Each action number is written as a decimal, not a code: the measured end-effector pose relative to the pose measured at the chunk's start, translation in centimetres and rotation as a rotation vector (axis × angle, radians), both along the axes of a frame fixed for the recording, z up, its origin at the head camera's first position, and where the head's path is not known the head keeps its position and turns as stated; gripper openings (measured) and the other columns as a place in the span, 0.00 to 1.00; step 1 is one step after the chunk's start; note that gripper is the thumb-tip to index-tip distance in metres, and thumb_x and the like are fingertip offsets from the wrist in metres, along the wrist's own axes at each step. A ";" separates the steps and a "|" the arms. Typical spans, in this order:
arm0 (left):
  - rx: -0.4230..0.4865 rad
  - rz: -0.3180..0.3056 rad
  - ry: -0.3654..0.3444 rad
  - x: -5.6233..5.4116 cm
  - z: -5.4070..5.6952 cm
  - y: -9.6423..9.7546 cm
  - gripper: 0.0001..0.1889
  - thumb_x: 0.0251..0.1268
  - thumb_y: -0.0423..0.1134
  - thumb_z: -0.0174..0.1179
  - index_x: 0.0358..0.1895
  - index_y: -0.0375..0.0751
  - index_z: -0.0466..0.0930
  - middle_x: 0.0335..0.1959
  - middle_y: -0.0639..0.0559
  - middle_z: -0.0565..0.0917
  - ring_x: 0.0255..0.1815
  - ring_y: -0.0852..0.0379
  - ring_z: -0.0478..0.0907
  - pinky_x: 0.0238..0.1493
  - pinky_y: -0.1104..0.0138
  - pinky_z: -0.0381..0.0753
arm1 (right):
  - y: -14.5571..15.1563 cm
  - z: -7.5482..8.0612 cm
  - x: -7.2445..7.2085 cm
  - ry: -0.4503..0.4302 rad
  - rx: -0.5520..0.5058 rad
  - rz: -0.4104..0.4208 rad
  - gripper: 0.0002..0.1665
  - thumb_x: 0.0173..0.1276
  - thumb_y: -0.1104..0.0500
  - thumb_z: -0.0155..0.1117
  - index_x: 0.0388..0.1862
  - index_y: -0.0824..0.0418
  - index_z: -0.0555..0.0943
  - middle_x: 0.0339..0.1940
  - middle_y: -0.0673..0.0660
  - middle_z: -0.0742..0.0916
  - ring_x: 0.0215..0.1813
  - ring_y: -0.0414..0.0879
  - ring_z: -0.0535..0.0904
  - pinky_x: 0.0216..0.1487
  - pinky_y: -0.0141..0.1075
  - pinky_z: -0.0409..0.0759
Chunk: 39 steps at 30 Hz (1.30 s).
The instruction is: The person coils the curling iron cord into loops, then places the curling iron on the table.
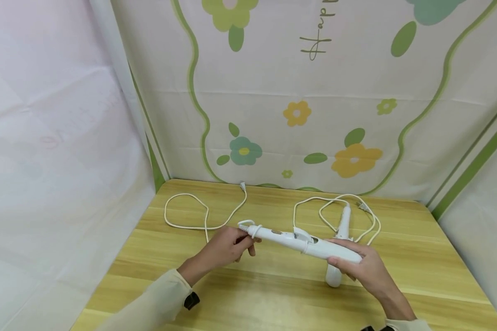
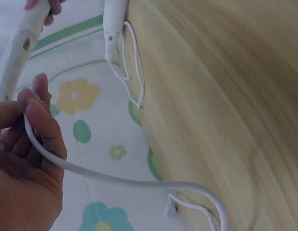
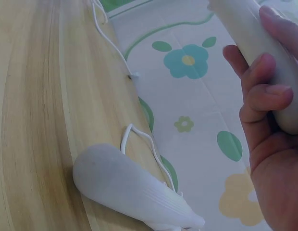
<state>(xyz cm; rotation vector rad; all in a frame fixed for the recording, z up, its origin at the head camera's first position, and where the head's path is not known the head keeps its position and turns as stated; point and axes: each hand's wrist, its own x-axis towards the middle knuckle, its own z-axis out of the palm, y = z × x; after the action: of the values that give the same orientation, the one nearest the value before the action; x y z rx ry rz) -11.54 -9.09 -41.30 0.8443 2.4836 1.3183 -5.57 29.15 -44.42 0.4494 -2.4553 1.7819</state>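
Head view: highest and widest, facing forward and down over the wooden tabletop (image 1: pixel 252 294). Wrist views: close beside left hand (image 2: pixel 33 175) and right hand (image 3: pixel 281 161), rolled opposite ways, both sharing tabletop and flowered backdrop (image 1: pixel 273 87) with it.

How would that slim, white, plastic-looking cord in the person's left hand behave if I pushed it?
The slim white cord would probably flex, since it curves away from the left hand. It may spring back a little, as its bends look smooth rather than kinked. Being so thin, it is likely light.
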 end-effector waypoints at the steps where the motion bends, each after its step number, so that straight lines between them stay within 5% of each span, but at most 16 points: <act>1: -0.011 0.005 0.010 0.2 0.0 0.1 0.15 0.89 0.40 0.54 0.49 0.44 0.92 0.29 0.53 0.91 0.14 0.68 0.74 0.16 0.73 0.71 | -0.1 0.0 0.0 0.001 0.002 -0.009 0.22 0.70 0.72 0.74 0.62 0.69 0.87 0.31 0.45 0.88 0.22 0.32 0.72 0.15 0.36 0.73; 6: -0.050 0.007 0.065 0.8 0.0 0.5 0.17 0.90 0.46 0.53 0.45 0.47 0.90 0.28 0.58 0.90 0.15 0.66 0.79 0.20 0.70 0.79 | -0.2 -0.1 0.0 -0.031 0.040 -0.079 0.22 0.70 0.68 0.77 0.62 0.67 0.88 0.28 0.46 0.88 0.21 0.34 0.73 0.16 0.35 0.74; 12: -0.140 -0.004 0.141 1.0 0.7 0.1 0.16 0.90 0.46 0.54 0.39 0.49 0.87 0.24 0.64 0.86 0.18 0.72 0.75 0.20 0.72 0.73 | 0.0 -0.1 -0.2 -0.094 0.102 -0.177 0.22 0.72 0.59 0.79 0.63 0.59 0.89 0.27 0.49 0.86 0.23 0.36 0.73 0.19 0.35 0.75; 18: -0.231 -0.019 0.314 0.6 2.1 -0.7 0.11 0.86 0.45 0.59 0.46 0.48 0.91 0.24 0.68 0.82 0.20 0.73 0.68 0.24 0.73 0.69 | 0.4 -0.3 -0.3 -0.105 0.166 -0.198 0.23 0.71 0.57 0.80 0.64 0.59 0.90 0.41 0.46 0.91 0.33 0.39 0.79 0.29 0.35 0.80; 23: -0.303 -0.088 0.470 0.0 2.8 -1.1 0.09 0.83 0.44 0.63 0.46 0.48 0.92 0.26 0.66 0.82 0.21 0.74 0.62 0.26 0.75 0.65 | 0.3 -0.6 -0.2 -0.093 0.206 -0.178 0.24 0.68 0.56 0.83 0.62 0.57 0.91 0.59 0.57 0.92 0.43 0.38 0.83 0.39 0.34 0.82; 26: -0.337 -0.144 0.523 -0.4 3.2 -1.0 0.09 0.83 0.44 0.63 0.47 0.49 0.92 0.28 0.65 0.84 0.21 0.75 0.61 0.25 0.76 0.63 | 0.1 -0.7 -0.2 -0.086 0.209 -0.139 0.24 0.67 0.56 0.84 0.61 0.57 0.91 0.60 0.62 0.92 0.44 0.37 0.83 0.39 0.34 0.82; 29: -0.352 -0.180 0.569 -0.8 3.7 -0.9 0.08 0.83 0.45 0.64 0.46 0.51 0.92 0.34 0.65 0.89 0.24 0.76 0.69 0.28 0.76 0.70 | 0.1 -0.7 0.0 -0.071 0.196 -0.083 0.23 0.66 0.58 0.84 0.60 0.56 0.92 0.57 0.57 0.93 0.43 0.37 0.84 0.38 0.34 0.82; 34: -0.304 -0.227 0.556 -1.8 4.3 -0.9 0.05 0.80 0.47 0.68 0.45 0.55 0.91 0.43 0.65 0.90 0.30 0.75 0.75 0.34 0.75 0.76 | 0.4 -0.9 0.3 -0.025 0.163 0.020 0.23 0.65 0.64 0.83 0.60 0.58 0.92 0.53 0.45 0.94 0.41 0.37 0.84 0.38 0.34 0.82; 39: -0.194 -0.278 0.429 -2.5 4.4 -0.9 0.05 0.78 0.47 0.69 0.47 0.55 0.92 0.45 0.65 0.89 0.30 0.75 0.71 0.33 0.75 0.76 | 0.9 -1.1 0.3 0.026 0.120 0.101 0.25 0.64 0.69 0.81 0.61 0.60 0.91 0.53 0.42 0.93 0.38 0.37 0.83 0.34 0.35 0.82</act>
<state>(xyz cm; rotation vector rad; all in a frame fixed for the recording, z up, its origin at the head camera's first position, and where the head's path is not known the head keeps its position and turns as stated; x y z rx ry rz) -14.08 -10.01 -36.87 1.4858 2.6098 0.8575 -5.31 30.05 -45.54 0.6121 -2.5737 1.6578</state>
